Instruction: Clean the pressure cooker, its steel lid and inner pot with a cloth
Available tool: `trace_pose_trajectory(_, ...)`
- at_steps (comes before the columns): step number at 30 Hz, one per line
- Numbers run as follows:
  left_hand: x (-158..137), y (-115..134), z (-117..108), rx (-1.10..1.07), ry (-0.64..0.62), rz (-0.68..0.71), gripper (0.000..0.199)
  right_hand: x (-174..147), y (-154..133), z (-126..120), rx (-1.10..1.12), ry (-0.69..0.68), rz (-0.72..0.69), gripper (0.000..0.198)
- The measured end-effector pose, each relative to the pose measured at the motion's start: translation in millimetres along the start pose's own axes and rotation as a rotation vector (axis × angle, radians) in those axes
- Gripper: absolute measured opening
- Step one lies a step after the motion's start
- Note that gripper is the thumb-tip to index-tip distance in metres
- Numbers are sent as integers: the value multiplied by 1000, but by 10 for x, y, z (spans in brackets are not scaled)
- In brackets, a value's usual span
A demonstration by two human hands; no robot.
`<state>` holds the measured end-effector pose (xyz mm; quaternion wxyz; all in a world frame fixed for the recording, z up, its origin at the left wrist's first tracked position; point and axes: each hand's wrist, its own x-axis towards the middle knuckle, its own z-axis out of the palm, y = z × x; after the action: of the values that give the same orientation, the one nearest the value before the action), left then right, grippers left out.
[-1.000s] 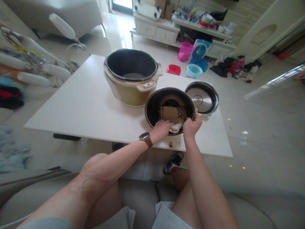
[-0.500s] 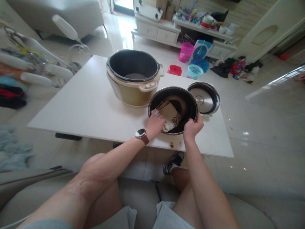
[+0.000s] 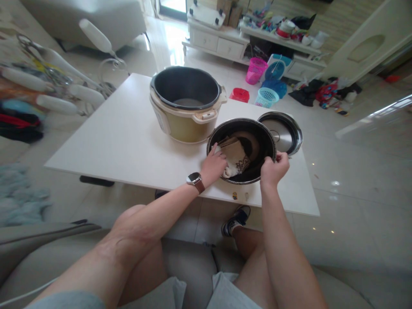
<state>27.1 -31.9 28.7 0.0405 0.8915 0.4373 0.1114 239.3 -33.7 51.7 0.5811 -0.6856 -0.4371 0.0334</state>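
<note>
- Dark-lined pot (image 3: 257, 171) at centre-right of the frame, over the near right part of the white table (image 3: 106, 141); mouth tipped toward the camera.
- Brown patterned cloth (image 3: 234, 151) inside it, folded, paler at the lower edge, against the lower left wall.
- Left hand (image 3: 215, 165) over the pot's left rim, fingers partly curled onto the cloth; cannot tell whether they pinch it. Wristwatch (image 3: 193, 177) with brown strap on that wrist.
- Right hand (image 3: 274, 168) at the pot's lower right rim, thumb and fingers closed on the edge.
- Electric cooker (image 3: 189, 122), upright, upper centre, just left of and beyond the pot; dark interior, pale handle facing the pot.
- Shallow steel dish or lid (image 3: 285, 139), right of the pot, partly hidden behind its rim.
- Small yellow-and-blue figure (image 3: 234, 195) near the table's front edge, below the pot.
</note>
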Motion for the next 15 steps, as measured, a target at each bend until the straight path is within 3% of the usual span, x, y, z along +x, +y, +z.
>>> trace_pose_trajectory(7, -3, 8, -18, -2, -20, 3, 32, 26, -16, -12, 151, -181, -87, 59)
trace_pose_trajectory(15, -16, 150, 80, -53, -30, -28, 33, -6, -15, 4, 159, -176, -80, 67)
